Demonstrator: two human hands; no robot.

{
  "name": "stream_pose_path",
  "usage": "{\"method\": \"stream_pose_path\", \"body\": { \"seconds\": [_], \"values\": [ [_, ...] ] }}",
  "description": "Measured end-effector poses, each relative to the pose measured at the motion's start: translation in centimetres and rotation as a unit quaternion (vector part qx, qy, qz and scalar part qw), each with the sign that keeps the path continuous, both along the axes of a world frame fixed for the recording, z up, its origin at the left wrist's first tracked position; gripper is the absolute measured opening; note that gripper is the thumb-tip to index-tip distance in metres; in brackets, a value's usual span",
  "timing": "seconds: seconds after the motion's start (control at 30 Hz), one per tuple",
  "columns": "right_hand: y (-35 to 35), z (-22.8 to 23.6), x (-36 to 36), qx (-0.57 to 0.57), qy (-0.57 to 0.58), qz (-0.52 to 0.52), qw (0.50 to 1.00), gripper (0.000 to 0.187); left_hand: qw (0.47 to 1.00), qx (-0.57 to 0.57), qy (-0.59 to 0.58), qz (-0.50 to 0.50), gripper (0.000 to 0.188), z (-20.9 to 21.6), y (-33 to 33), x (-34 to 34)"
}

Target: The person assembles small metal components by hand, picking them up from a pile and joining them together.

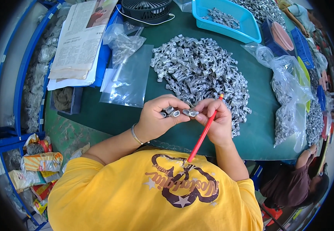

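Observation:
My left hand [155, 117] is closed around several small grey metal ferrules [170, 112], their oval open ends turned toward me. My right hand [220, 122] pinches another metal ferrule [190, 113] between thumb and fingers, close against the left fingertips. A slim red pen-like stick [203, 137] is also held in the right hand, slanting down toward my shirt. Just beyond both hands lies a large heap of looped grey metal pieces [201, 69] on the green table [124, 115]. Whether the held pieces have loops is hidden by my fingers.
A turquoise basket [228, 32] with metal pieces and a black fan [146, 9] stand at the back. Newspapers [76, 40] and clear plastic bags [130, 82] lie left. Filled bags [286, 100] lie right. A co-worker [294, 184] sits at the lower right.

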State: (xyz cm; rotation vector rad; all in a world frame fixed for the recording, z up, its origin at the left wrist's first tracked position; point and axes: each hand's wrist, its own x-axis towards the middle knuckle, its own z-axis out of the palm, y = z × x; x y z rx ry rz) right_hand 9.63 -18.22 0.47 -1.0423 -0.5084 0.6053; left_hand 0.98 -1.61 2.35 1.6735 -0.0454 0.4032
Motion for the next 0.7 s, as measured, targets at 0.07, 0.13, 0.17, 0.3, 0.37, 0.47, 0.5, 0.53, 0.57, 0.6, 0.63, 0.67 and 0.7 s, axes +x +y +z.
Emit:
{"method": "stream_pose_path", "body": {
  "seconds": [0.07,0.13,0.17,0.3,0.37,0.47,0.5,0.53,0.57,0.6,0.63,0.67,0.7],
  "values": [
    [-0.1,0.0,-0.1,0.000,-0.045,-0.030,0.999,0.029,0.999,-0.036,0.017,0.000,0.023,0.2,-0.1,-0.1],
    [0.1,0.2,-0.3,-0.001,-0.103,-0.077,0.992,0.029,0.999,-0.040,0.030,0.009,0.021,0.0,0.0,-0.2],
    [0.2,0.5,-0.4,0.000,-0.102,-0.075,0.992,0.029,0.998,-0.045,0.041,0.017,0.019,-0.1,0.0,-0.3],
    [0.0,1.2,-0.7,-0.013,-0.163,-0.135,0.977,0.028,0.996,-0.057,0.071,0.014,0.018,-0.2,-0.2,-0.5],
    [0.1,1.7,-0.9,-0.034,-0.249,-0.139,0.958,0.027,0.970,-0.154,0.189,-0.016,0.020,0.1,-0.3,-0.6],
    [0.7,2.5,-1.1,-0.032,-0.331,-0.115,0.936,0.025,0.884,-0.411,0.217,-0.050,0.021,-0.6,-0.7,-0.4],
    [0.9,2.7,-1.1,-0.019,-0.352,-0.098,0.931,0.025,0.884,-0.410,0.217,-0.050,0.021,-0.6,-0.5,-0.3],
    [1.0,2.5,-1.2,-0.007,-0.332,-0.110,0.937,0.025,0.815,-0.519,0.245,-0.074,0.022,-0.6,-0.2,-0.1],
    [0.9,2.3,-1.0,-0.006,-0.333,-0.110,0.937,0.025,0.732,-0.619,0.270,-0.096,0.023,-0.6,-0.1,0.1],
    [0.6,2.1,-0.8,-0.067,-0.317,-0.136,0.936,0.024,0.721,-0.634,0.274,-0.043,0.017,-0.5,-0.2,0.0],
    [0.2,1.8,-0.5,-0.127,-0.301,-0.162,0.931,0.024,0.722,-0.635,0.273,-0.040,0.017,-1.3,0.1,-0.1],
    [0.0,1.7,0.1,-0.179,-0.326,-0.150,0.916,0.023,0.712,-0.665,0.210,-0.082,0.013,-2.7,0.7,-0.2],
    [-0.2,2.0,0.4,-0.238,-0.348,-0.119,0.899,0.023,0.696,-0.691,0.149,-0.125,0.010,-2.7,1.0,0.0]
  ]
}}
